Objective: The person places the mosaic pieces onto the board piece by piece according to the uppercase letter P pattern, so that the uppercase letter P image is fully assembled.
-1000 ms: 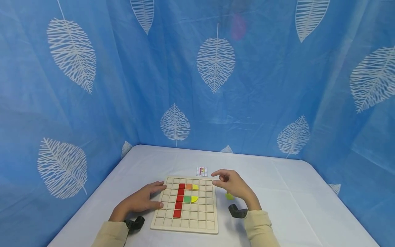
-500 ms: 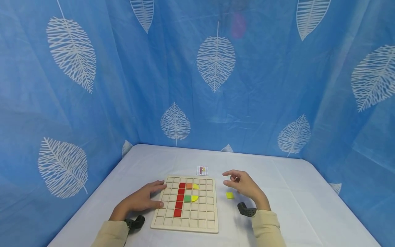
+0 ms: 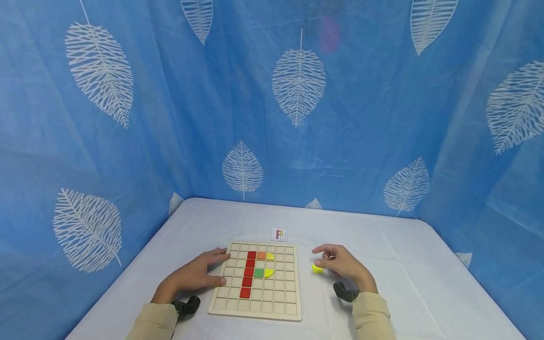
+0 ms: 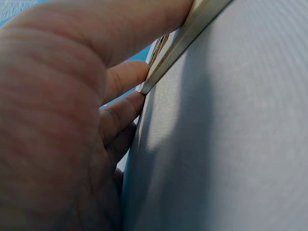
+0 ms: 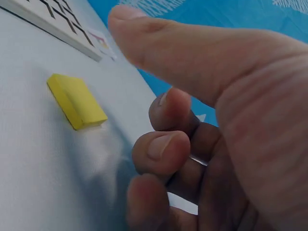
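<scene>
A wooden grid board (image 3: 278, 297) lies on the white table. Set in its cells are a column of several red square tiles (image 3: 248, 272), an orange tile (image 3: 261, 255), a green tile (image 3: 259, 272) and two yellow rounded tiles (image 3: 268, 273). My left hand (image 3: 196, 275) rests along the board's left edge, thumb and fingertips touching the rim (image 4: 168, 60). Right of the board, my right hand (image 3: 345, 265) hovers with loosely bent fingers over a loose yellow tile (image 5: 77, 102). In the right wrist view, a gap shows between the fingers and that tile.
Behind the board lies a small printed pattern card (image 3: 279, 234). Blue curtains (image 3: 293, 156) with white leaf prints surround the table's back and sides. A black wrist device (image 3: 346, 293) sits on each forearm, at the sleeve.
My right hand has moved away from the board to the right, then lowered toward the loose yellow tile. The left hand and the tiles on the board stay put.
</scene>
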`<move>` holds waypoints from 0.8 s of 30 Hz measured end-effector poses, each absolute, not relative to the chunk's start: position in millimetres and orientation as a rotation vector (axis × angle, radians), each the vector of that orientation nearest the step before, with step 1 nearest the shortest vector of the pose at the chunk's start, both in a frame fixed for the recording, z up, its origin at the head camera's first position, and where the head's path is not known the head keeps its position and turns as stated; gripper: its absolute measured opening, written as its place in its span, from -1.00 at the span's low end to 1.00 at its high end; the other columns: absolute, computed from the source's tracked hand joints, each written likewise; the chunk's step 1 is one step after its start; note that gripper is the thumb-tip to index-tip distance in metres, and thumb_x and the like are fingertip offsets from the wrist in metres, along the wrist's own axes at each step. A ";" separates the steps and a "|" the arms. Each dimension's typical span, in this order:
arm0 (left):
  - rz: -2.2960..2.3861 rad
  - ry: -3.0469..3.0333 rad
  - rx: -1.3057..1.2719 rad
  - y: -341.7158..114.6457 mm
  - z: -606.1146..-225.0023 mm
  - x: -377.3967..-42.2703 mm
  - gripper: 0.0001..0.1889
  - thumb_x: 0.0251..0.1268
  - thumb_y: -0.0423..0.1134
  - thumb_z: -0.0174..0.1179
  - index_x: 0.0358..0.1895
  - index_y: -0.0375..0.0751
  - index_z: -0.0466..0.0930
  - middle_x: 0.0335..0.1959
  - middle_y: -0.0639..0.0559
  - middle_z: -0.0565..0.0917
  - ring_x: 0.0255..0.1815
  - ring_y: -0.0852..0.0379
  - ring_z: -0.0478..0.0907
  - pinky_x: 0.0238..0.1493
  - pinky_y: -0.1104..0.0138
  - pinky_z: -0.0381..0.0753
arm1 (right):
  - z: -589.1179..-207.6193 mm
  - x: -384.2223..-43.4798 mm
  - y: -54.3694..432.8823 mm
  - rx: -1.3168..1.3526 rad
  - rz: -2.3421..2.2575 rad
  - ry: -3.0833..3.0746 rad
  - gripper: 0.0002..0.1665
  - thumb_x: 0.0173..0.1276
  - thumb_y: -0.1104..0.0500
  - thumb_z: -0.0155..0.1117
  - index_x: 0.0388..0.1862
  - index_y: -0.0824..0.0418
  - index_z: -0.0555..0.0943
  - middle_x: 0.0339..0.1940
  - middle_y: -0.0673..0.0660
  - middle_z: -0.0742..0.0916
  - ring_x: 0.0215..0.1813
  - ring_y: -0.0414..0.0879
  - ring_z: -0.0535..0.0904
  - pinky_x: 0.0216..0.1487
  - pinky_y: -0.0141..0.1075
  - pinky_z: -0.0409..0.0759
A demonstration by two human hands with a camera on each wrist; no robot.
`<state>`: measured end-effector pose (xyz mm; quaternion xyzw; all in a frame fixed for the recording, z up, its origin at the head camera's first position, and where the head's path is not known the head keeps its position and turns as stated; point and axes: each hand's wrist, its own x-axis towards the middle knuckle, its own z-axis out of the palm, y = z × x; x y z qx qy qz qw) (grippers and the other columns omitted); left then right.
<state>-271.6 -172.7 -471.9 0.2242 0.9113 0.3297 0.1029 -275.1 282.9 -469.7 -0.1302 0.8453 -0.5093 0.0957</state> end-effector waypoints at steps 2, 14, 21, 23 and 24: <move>0.973 2.689 0.659 -172.5 -471.7 -271.5 -0.13 0.10 0.21 0.41 0.48 -0.05 0.38 0.60 -0.13 0.21 0.63 -0.33 0.00 0.46 -0.37 0.06 | -470.7 -274.7 285.5 -0.389 -1.530 2.470 -0.43 0.28 0.06 0.47 0.21 0.27 0.60 -0.37 0.03 0.47 -0.65 -0.23 0.16 -0.65 -0.42 0.25; 0.977 2.693 0.633 -171.7 -472.2 -271.3 -0.13 0.09 0.22 0.41 0.48 -0.02 0.37 0.60 -0.10 0.21 0.63 -0.31 0.00 0.47 -0.37 0.04 | -469.4 -273.3 289.8 -0.435 -1.477 2.382 -0.46 0.18 0.17 0.55 0.13 0.28 0.64 -0.46 -0.02 0.50 -0.64 -0.23 0.17 -0.60 -0.44 0.29; 0.984 2.677 0.623 -170.7 -470.2 -271.4 -0.13 0.09 0.22 0.41 0.48 -0.01 0.37 0.61 -0.09 0.20 0.64 -0.30 -0.02 0.47 -0.38 0.02 | -468.3 -271.8 287.6 -0.377 -1.468 2.383 -0.50 0.11 0.26 0.58 0.06 0.29 0.67 -0.51 -0.03 0.46 -0.58 -0.21 0.23 -0.54 -0.42 0.36; 0.983 2.678 0.623 -170.5 -470.0 -271.2 -0.12 0.09 0.22 0.41 0.49 -0.01 0.37 0.61 -0.08 0.20 0.64 -0.30 -0.02 0.47 -0.38 0.02 | -468.6 -271.6 287.0 -0.364 -1.467 2.390 -0.51 0.11 0.26 0.58 0.04 0.28 0.68 -0.51 -0.02 0.45 -0.56 -0.19 0.25 -0.52 -0.42 0.38; 0.981 2.680 0.623 -170.3 -469.8 -271.0 -0.12 0.09 0.22 0.40 0.49 -0.01 0.36 0.61 -0.08 0.20 0.64 -0.30 -0.02 0.47 -0.38 0.02 | -468.5 -271.5 286.8 -0.361 -1.466 2.394 -0.52 0.10 0.26 0.58 0.04 0.29 0.68 -0.52 -0.02 0.45 -0.56 -0.19 0.25 -0.51 -0.41 0.39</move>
